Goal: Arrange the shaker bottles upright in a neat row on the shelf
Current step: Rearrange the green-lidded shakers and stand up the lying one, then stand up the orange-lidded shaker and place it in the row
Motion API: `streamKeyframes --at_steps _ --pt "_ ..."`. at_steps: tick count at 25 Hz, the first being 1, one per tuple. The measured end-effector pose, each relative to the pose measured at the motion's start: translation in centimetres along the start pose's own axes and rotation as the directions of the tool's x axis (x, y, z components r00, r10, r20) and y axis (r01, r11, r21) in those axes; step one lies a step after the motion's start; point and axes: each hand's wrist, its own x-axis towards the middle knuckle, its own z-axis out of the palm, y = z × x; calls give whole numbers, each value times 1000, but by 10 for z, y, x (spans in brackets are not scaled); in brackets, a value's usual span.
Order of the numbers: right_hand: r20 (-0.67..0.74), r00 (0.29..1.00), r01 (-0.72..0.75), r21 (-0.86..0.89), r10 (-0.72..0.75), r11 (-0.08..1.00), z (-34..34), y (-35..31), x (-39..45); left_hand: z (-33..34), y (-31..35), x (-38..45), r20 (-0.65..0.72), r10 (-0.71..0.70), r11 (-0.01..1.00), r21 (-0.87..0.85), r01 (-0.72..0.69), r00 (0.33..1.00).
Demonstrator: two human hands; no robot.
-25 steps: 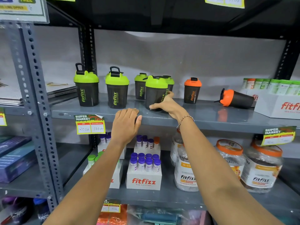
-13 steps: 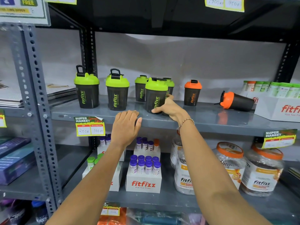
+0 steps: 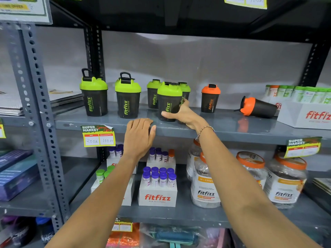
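Note:
Black shaker bottles stand on the grey shelf (image 3: 223, 127). Two green-lidded ones (image 3: 94, 97) (image 3: 128, 99) are upright at the left. My right hand (image 3: 184, 114) grips the base of a third green-lidded shaker (image 3: 168, 101), which stands upright near the front. Behind it are two more green-lidded shakers (image 3: 153, 93) (image 3: 185, 90), partly hidden. An orange-lidded shaker (image 3: 210, 98) stands upright to the right. Another orange-lidded shaker (image 3: 258, 108) lies on its side further right. My left hand (image 3: 139, 135) rests flat on the shelf's front edge, holding nothing.
A white fitfizz box (image 3: 306, 113) of green tubes sits at the shelf's right end. A price tag (image 3: 98, 136) hangs on the front edge. Below are boxes of purple-capped tubes (image 3: 157, 187) and orange-lidded jars (image 3: 284, 181). A perforated steel upright (image 3: 37, 104) stands left.
My right hand has slid the held green-lidded shaker slightly forward and left on the shelf. The left hand has stayed on the shelf edge.

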Motion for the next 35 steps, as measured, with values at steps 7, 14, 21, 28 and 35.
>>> streamKeyframes --at_steps 7,14,21,28,35 --pt "-612 783 98 -54 -110 994 -71 20 -31 14 64 -11 0 39 999 2 -39 999" --pt "-638 741 20 -289 -208 957 -166 46 -66 31 186 31 188 145 989 -53 -137 971" --pt "-429 849 -106 -710 -309 696 -252 61 -56 60 205 28 24 83 996 30 -84 996" --pt "-456 859 -267 -786 -232 558 -284 78 -33 82 207 18 -127 38 998 57 -31 991" --pt "-459 873 -346 -820 -164 456 -298 84 -6 91 206 18 -244 70 994 100 -47 967"
